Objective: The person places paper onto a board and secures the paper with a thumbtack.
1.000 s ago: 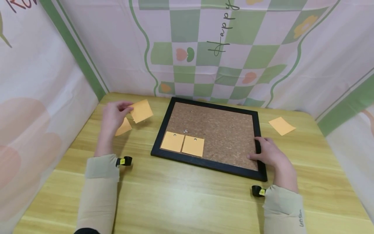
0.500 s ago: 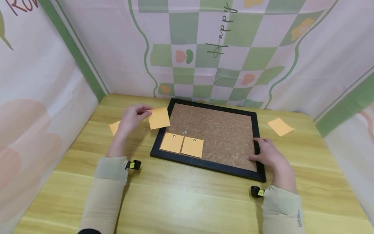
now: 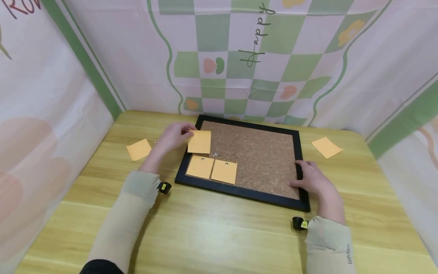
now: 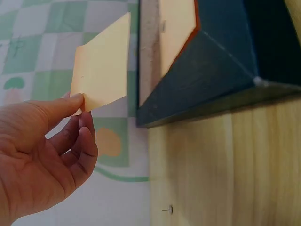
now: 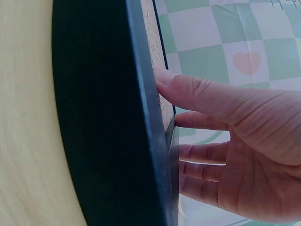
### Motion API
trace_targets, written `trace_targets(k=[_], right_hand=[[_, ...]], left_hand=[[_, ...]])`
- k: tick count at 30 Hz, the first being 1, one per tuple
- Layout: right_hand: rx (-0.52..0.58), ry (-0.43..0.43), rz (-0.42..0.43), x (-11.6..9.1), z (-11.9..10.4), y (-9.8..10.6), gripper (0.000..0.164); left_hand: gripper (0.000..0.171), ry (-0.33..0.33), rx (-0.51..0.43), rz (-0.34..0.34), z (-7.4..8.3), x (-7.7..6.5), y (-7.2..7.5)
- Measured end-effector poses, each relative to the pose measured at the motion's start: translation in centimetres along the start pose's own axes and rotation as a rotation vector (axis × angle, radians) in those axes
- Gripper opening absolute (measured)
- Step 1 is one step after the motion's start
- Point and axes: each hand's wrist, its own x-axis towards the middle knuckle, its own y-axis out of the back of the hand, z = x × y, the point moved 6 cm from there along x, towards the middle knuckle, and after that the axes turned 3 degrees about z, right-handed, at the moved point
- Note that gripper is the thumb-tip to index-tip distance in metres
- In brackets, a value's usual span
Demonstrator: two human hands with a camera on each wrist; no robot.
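My left hand (image 3: 174, 137) pinches a yellow-orange sticky note (image 3: 200, 142) by its left edge, thumb against fingers. The note is over the upper left part of a cork board (image 3: 263, 160) with a black frame; the left wrist view shows it apart from the board. Two similar notes, a left one (image 3: 200, 166) and a right one (image 3: 224, 171), lie side by side at the board's lower left, each with a pin near its top. My right hand (image 3: 313, 178) grips the board's right side, thumb over the frame onto the cork and fingers along the outer edge.
A loose note (image 3: 138, 149) lies on the wooden table (image 3: 219, 236) left of the board, another note (image 3: 327, 147) to its right. Small pins (image 3: 216, 154) rest on the cork. One pin (image 4: 169, 209) lies on the table. A patterned curtain (image 3: 239, 68) stands behind.
My left hand has carried the sticky note rightward from the table's left side to over the board's upper left. The loose left note is now more exposed. My right hand stays on the frame.
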Motion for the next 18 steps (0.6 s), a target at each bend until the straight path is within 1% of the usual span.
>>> trace_targets(k=[6, 10, 18], right_hand=[[-0.001, 0.003, -0.002, 0.0, 0.0, 0.0, 0.090], [0.000, 0.007, 0.000, 0.0, 0.0, 0.0, 0.090], [0.002, 0.003, -0.003, 0.1, 0.0, 0.0, 0.091]], left_hand=[[0.027, -0.012, 0.063, -0.042, 0.6, 1.1, -1.3], [0.026, -0.015, 0.066, -0.049, 0.7, 1.5, -1.9], [0.024, -0.006, 0.063, -0.068, 0.3, 2.2, -3.0]])
